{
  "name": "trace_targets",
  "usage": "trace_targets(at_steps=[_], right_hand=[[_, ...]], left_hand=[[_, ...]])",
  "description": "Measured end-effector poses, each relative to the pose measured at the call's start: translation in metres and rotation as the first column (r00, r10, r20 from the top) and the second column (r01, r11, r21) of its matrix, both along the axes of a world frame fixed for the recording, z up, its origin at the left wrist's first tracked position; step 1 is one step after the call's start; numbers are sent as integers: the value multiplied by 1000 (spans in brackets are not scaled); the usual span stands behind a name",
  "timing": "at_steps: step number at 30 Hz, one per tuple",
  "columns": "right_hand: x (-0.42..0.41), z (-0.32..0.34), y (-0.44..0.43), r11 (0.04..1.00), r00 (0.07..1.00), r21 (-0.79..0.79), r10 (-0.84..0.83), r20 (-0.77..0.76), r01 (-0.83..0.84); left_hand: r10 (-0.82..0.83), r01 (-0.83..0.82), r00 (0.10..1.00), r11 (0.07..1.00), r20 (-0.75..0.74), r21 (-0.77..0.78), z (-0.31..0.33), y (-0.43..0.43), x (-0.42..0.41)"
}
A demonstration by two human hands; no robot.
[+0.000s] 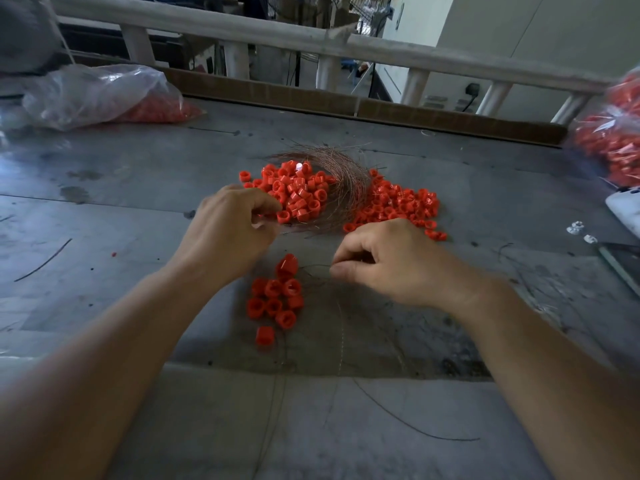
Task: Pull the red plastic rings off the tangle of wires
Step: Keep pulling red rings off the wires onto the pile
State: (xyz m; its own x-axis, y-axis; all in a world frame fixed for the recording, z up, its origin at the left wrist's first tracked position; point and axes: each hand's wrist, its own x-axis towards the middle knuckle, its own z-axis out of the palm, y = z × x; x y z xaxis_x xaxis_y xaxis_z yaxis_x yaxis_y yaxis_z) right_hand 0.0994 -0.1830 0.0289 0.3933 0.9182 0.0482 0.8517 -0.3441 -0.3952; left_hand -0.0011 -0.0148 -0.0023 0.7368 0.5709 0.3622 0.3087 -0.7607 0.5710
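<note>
A tangle of thin copper wires (341, 174) lies at the middle of the grey table (138, 209), with heaps of red plastic rings (298, 192) on its left and red rings (398, 202) on its right. My left hand (232, 230) has its fingers curled at the near edge of the left heap and pinches a wire beside a ring (283, 216). My right hand (391, 261) is curled too, pinching a thin wire. A small cluster of rings (275, 299) lies between and below my hands, threaded on fine wire.
A clear bag of red rings (100, 95) lies at the back left, and another bag (613, 140) at the right edge. Small white parts (576, 230) lie at the right. Loose wire strands (398, 414) trail near the front. A cardboard strip (346, 102) and railing border the back.
</note>
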Motion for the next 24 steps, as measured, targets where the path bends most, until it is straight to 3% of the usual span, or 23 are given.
trace_targets(at_steps=[8,24], right_hand=[[11,9,-6,964,983,191,-181,-41,186],[14,9,-8,935,963,231,-266,-47,270]], left_hand=[[-33,61,962,994,-273,95,-14,6,17],[-84,96,991,989,-103,111,-9,3,11]])
